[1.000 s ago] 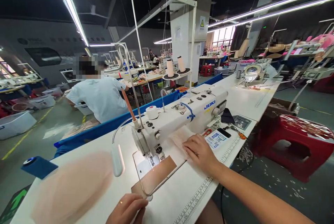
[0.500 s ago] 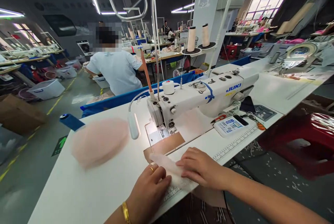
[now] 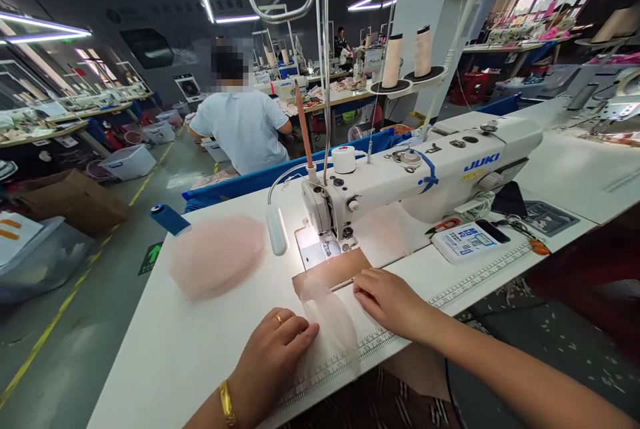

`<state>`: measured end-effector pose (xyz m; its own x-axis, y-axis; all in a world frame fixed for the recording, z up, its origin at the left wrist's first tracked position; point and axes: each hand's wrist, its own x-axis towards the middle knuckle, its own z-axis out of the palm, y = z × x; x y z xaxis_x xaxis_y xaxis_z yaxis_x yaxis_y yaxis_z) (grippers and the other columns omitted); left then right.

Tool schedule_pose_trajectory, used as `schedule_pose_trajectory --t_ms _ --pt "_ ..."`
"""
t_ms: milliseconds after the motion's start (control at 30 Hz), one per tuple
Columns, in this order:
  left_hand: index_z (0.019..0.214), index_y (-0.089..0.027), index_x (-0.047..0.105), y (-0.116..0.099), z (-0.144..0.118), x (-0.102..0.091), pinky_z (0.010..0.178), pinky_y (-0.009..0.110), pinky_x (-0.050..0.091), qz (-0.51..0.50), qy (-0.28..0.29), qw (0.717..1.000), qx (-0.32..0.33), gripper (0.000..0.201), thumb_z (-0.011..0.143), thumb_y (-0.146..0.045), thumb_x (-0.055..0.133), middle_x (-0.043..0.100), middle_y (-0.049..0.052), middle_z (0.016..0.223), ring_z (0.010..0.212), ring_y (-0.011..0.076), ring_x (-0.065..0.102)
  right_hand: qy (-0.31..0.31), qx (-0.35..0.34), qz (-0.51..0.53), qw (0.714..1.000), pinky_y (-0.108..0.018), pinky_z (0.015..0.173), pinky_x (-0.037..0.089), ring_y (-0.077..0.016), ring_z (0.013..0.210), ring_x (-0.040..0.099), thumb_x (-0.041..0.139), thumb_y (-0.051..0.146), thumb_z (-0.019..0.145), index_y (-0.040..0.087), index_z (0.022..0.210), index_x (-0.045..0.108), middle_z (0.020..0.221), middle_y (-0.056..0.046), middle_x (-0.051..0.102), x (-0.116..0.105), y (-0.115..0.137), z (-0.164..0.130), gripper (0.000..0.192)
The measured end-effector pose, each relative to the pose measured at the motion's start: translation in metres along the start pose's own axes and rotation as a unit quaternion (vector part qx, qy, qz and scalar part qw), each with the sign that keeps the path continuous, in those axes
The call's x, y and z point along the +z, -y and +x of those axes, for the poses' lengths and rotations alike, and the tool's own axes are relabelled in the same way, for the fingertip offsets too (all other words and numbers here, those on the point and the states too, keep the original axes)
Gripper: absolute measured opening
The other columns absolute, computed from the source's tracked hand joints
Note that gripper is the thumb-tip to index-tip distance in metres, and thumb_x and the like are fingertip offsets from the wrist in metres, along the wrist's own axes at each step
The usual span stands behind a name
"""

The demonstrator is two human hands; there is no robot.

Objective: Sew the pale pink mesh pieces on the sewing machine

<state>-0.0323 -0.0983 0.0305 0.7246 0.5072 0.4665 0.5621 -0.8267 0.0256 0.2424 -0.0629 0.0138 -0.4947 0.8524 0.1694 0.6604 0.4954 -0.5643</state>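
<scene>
A thin, sheer pale fabric piece lies across the table's front edge, its far end over a tan plate before the sewing machine's needle area. My left hand rests palm down at the fabric's left side, fingers loosely stretched and thumb near its edge. On the other side, my right hand has curled fingers close to the tan plate and the fabric's right edge; whether cloth is between its fingertips is hidden. The white JUKI sewing machine stands just beyond both hands.
A sheer pink fabric stack lies at left, near a blue thread cone. At right are red-handled scissors, a white box and a dark phone. A ruler strip runs along the front edge. Ahead sits a person.
My hands have drawn farther apart, and the sheer fabric between them lies more spread out. The camera view has turned slightly left.
</scene>
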Motion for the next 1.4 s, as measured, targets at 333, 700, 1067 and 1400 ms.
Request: schedule_pose_trajectory --t_ms 333,700,1067,1400 --pt "0.132 -0.026 0.054 -0.009 0.017 0.005 0.1 0.037 0.056 -0.187 -0.098 0.956 -0.206 0.036 0.098 -0.016 0.055 0.07 0.009 0.125 0.117 0.0224 0.067 0.053 0.085 0.37 0.924 -0.031 0.077 0.048 -0.0183 0.082 0.063 0.064 0.028 0.094 0.022 0.132 0.06 0.088 0.0 0.067 0.008 0.042 0.004 0.039" --pt "0.081 -0.018 0.059 0.054 0.056 0.012 0.065 0.026 0.036 -0.496 0.189 0.776 -0.342 0.048 0.088 -0.065 0.064 0.055 -0.002 0.074 0.071 0.0151 0.047 0.013 0.147 0.473 0.869 -0.029 0.068 0.051 -0.0174 0.073 0.066 0.066 0.039 0.089 0.02 0.114 0.059 0.085 -0.001 0.069 -0.002 -0.007 -0.001 0.032" --pt "0.087 -0.019 0.058 0.038 0.068 0.043 0.062 0.025 0.042 -0.587 0.083 0.699 -0.4 0.036 0.076 -0.045 0.08 0.06 -0.003 0.076 0.066 0.0131 0.052 0.119 0.005 0.192 0.974 -0.032 0.085 0.046 -0.022 0.097 0.061 0.076 0.031 0.087 0.023 0.111 0.066 0.097 -0.002 0.068 -0.027 -0.007 0.049 0.027" --pt "0.073 -0.019 0.062 0.039 0.061 0.037 0.058 0.025 0.04 -0.477 0.08 0.761 -0.433 0.03 0.083 -0.047 0.068 0.056 -0.003 0.066 0.063 0.0143 0.051 0.082 0.033 0.246 0.965 -0.025 0.061 0.033 -0.0126 0.068 0.044 0.066 0.029 0.091 0.022 0.089 0.059 0.078 0.005 0.052 -0.003 -0.02 0.056 0.01"
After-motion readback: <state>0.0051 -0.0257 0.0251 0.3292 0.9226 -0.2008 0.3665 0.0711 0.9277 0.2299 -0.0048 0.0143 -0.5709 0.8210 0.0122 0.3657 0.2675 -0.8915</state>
